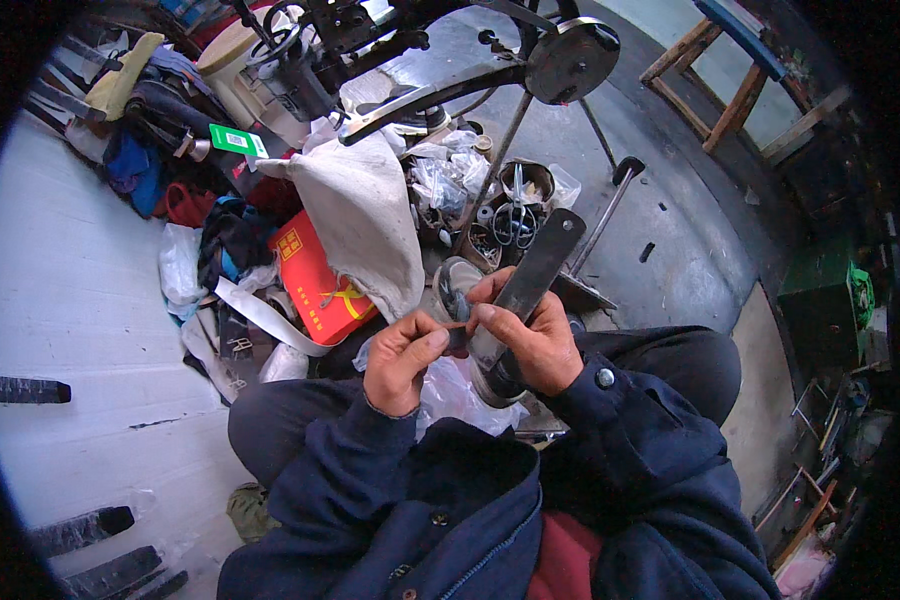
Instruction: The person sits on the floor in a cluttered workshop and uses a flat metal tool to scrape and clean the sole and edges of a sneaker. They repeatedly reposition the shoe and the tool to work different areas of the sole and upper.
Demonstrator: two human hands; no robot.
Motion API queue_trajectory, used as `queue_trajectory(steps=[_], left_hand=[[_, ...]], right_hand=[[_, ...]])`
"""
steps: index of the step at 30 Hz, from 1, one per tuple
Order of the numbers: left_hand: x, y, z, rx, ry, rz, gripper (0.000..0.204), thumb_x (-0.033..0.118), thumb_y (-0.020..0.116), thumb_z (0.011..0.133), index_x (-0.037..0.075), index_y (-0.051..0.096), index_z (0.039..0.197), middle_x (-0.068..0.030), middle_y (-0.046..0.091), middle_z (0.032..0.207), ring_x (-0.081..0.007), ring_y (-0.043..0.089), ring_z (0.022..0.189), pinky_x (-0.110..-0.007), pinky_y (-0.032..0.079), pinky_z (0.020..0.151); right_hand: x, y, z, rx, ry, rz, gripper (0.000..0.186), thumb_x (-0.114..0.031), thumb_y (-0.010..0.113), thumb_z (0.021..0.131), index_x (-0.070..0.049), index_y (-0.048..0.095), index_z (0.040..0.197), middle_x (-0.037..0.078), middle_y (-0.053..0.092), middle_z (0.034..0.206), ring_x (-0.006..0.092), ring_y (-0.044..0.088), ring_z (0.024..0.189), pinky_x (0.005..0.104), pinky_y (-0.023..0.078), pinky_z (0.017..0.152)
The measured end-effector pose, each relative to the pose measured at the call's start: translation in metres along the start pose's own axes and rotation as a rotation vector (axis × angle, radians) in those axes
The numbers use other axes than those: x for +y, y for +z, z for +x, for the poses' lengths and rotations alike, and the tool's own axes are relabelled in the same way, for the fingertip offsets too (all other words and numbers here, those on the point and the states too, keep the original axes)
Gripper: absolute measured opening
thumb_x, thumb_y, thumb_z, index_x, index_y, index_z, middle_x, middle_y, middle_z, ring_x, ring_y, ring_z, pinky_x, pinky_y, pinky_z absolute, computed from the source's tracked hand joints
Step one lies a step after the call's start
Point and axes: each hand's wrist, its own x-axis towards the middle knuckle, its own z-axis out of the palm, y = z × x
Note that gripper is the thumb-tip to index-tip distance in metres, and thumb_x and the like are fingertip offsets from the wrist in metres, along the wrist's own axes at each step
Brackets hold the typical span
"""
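My right hand point(538, 343) is closed around a long, flat, dark metal strip with a hole at its upper end point(546, 247), which tilts up and away to the right. My left hand point(405, 365) pinches a small, thin dark piece point(455, 337) beside the strip's lower part. Just beyond and beneath my hands is a greyish object point(453, 285), partly covered, possibly a shoe; I cannot make it out fully. A pale plastic bag point(440, 390) lies between my knees under both hands.
An old metal machine point(570, 62) on thin legs stands ahead, above scissors point(515, 220) and tubs of small items. Grey cloth point(360, 220), a red box point(310, 290) and piled bags fill the left. A wooden stool point(715, 75) and green box point(815, 305) are at right.
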Motion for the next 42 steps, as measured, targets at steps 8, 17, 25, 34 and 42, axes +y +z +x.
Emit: queue_trajectory(steps=[8, 17, 25, 34, 42], left_hand=[[0.002, 0.006, 0.000, 0.012, 0.030, -0.043, 0.013, 0.014, 0.056, 0.095, 0.005, 0.056, 0.086, 0.0030, 0.047, 0.074, -0.0050, 0.042, 0.071, -0.025, 0.046, 0.080], [0.002, 0.004, -0.001, -0.048, 0.039, -0.029, 0.013, 0.014, 0.056, 0.094, 0.006, 0.055, 0.085, 0.0000, 0.055, 0.080, -0.0055, 0.042, 0.073, -0.023, 0.037, 0.076], [-0.001, 0.005, 0.001, -0.080, 0.052, 0.002, 0.011, 0.014, 0.055, 0.094, 0.005, 0.055, 0.087, -0.0021, 0.059, 0.087, -0.0063, 0.046, 0.077, -0.024, 0.038, 0.077], [-0.004, 0.004, 0.001, -0.057, 0.002, -0.100, 0.012, 0.015, 0.055, 0.093, 0.007, 0.053, 0.085, -0.0018, 0.059, 0.087, -0.0074, 0.048, 0.079, -0.024, 0.039, 0.079], [0.000, 0.008, -0.001, -0.079, -0.059, -0.272, 0.013, 0.019, 0.057, 0.093, 0.008, 0.052, 0.089, -0.0054, 0.059, 0.094, -0.0118, 0.049, 0.084, -0.028, 0.040, 0.083]], right_hand=[[-0.011, 0.004, 0.000, 0.099, 0.042, 0.060, 0.034, -0.026, 0.062, 0.098, -0.003, 0.053, 0.121, 0.007, 0.066, 0.094, 0.0148, 0.064, 0.084, 0.0271, 0.053, 0.069], [-0.013, 0.011, 0.003, 0.116, 0.058, 0.230, 0.033, -0.025, 0.061, 0.099, -0.005, 0.052, 0.124, 0.007, 0.067, 0.095, 0.0137, 0.065, 0.079, 0.0255, 0.053, 0.064], [-0.009, 0.013, 0.005, 0.211, 0.027, 0.159, 0.034, -0.023, 0.064, 0.097, -0.003, 0.054, 0.123, 0.004, 0.068, 0.093, 0.0084, 0.061, 0.072, 0.0215, 0.047, 0.060], [-0.006, 0.007, 0.004, 0.159, -0.013, 0.133, 0.027, -0.013, 0.063, 0.095, 0.000, 0.058, 0.118, 0.007, 0.066, 0.093, 0.0132, 0.064, 0.087, 0.0280, 0.051, 0.079], [-0.011, 0.000, 0.003, 0.073, 0.004, 0.023, 0.024, -0.009, 0.061, 0.094, 0.001, 0.060, 0.115, 0.006, 0.067, 0.089, 0.0128, 0.065, 0.082, 0.0278, 0.052, 0.077]])
